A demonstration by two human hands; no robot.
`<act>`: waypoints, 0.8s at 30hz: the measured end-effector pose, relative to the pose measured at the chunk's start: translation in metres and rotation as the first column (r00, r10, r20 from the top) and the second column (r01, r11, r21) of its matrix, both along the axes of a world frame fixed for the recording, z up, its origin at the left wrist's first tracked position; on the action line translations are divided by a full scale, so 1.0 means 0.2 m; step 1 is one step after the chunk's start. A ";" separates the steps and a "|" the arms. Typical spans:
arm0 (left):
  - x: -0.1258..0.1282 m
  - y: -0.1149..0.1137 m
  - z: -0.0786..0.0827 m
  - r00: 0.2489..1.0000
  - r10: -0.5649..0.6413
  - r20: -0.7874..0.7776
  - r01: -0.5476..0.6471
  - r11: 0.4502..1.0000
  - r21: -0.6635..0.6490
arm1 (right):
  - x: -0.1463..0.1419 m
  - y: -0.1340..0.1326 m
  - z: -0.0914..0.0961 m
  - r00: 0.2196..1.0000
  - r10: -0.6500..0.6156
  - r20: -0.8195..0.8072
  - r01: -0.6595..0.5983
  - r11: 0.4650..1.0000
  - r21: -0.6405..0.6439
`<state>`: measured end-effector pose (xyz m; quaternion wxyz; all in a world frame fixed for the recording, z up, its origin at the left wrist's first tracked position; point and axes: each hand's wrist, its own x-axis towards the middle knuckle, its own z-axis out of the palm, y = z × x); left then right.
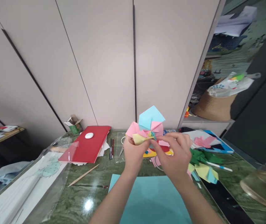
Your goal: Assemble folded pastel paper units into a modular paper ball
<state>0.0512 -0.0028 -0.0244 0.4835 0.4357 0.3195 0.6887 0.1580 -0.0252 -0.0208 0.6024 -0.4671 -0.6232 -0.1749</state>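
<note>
Raised above the table is a folded paper flower (pixel 151 118) with blue, pink and pale yellow parts. My left hand (pixel 134 154) grips it from the left, thumb along the yellow fold. From the other side, my right hand (pixel 175 154) pinches a small teal fold near its centre between thumb and forefinger. Its other fingers are curled. Below both forearms lies a large teal sheet (pixel 155 199). The undersides of the paper flower are hidden by my hands.
Left of the sheet lie a wooden stick (pixel 83 175), pens (pixel 111 149) and a red folder (pixel 92 146) topped by a white oval object (pixel 89 135). At right are green paper pieces (pixel 203 156), folded yellow paper (pixel 204 172), a black strip (pixel 226 199) and a clear jar (pixel 263 183).
</note>
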 end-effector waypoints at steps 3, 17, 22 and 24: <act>0.01 -0.01 0.00 0.998 -0.060 -0.034 0.060 0.998 -0.001 | 0.02 -0.01 0.00 1.000 -0.005 0.019 0.005 0.999 0.032; 0.02 -0.02 0.03 0.931 -0.310 0.193 0.310 0.950 0.034 | 0.04 0.02 0.00 0.991 -0.002 0.132 -0.029 0.973 0.231; 0.01 -0.01 0.02 0.944 -0.290 0.159 0.290 0.957 0.026 | 0.03 0.00 0.00 0.992 -0.009 0.124 -0.017 0.978 0.206; 0.01 0.00 -0.01 0.962 -0.254 0.101 0.252 0.967 0.036 | 0.02 0.00 0.01 0.995 0.022 0.100 -0.037 0.988 0.152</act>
